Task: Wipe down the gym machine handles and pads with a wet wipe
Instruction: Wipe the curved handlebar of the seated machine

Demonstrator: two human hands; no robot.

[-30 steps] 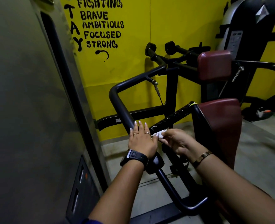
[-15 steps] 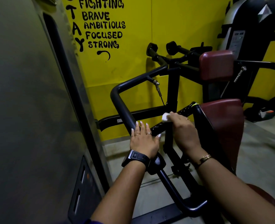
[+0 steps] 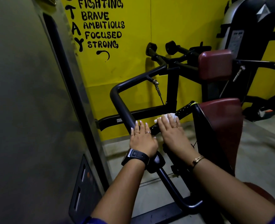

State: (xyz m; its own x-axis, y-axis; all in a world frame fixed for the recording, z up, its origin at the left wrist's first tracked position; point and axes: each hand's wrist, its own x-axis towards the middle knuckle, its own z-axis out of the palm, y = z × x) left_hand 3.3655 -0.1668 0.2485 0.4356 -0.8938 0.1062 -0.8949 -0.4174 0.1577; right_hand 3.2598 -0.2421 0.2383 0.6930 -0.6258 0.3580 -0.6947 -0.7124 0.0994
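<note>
The wet wipe (image 3: pixel 165 118) has slid up the knurled handle (image 3: pixel 183 109), away from its lower end.

You face a bright yellow wall (image 3: pixel 182 21) painted with black lettering (image 3: pixel 101 25): FIGHTING, BRAVE, AMBITIOUS, FOCUSED, STRONG. On your left a tall grey panel (image 3: pixel 20 94) stands close and dim, and the floor (image 3: pixel 263 143) is plain grey. A tall black-and-grey housing (image 3: pixel 253 21) fills the far right corner.
</note>
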